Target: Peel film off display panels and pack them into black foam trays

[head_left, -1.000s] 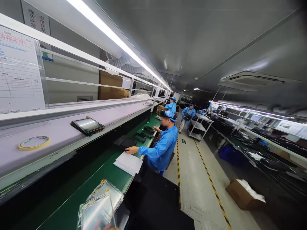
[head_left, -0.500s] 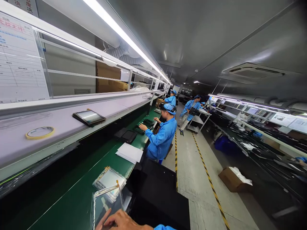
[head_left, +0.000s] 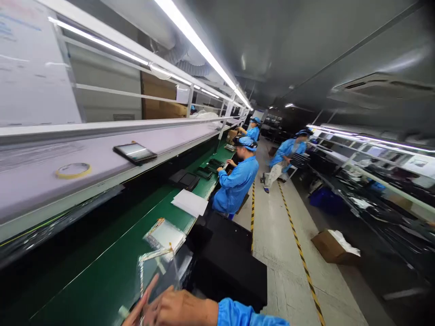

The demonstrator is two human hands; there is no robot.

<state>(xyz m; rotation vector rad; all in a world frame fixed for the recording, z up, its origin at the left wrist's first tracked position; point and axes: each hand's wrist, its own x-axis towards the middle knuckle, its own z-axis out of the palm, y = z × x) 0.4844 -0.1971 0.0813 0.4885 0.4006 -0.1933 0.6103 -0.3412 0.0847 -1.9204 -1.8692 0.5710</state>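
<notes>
Benchtop (head_left: pixel 102 280), green, stretches from seven o'clock toward the centre, below a pale shelf (head_left: pixel 37 192) at nine carrying a tape roll (head_left: pixel 89 171). A clear panel (head_left: pixel 149 267) is at seven; the right hand (head_left: pixel 183 308) bends its fingers over it, half curled, while the left hand (head_left: pixel 142 302) barely shows. I cannot tell either grip. Striped floor (head_left: pixel 275 235) runs at five, a carton (head_left: pixel 328 249) sits at four, and a blue-coated co-worker (head_left: pixel 239 183) is near centre.
</notes>
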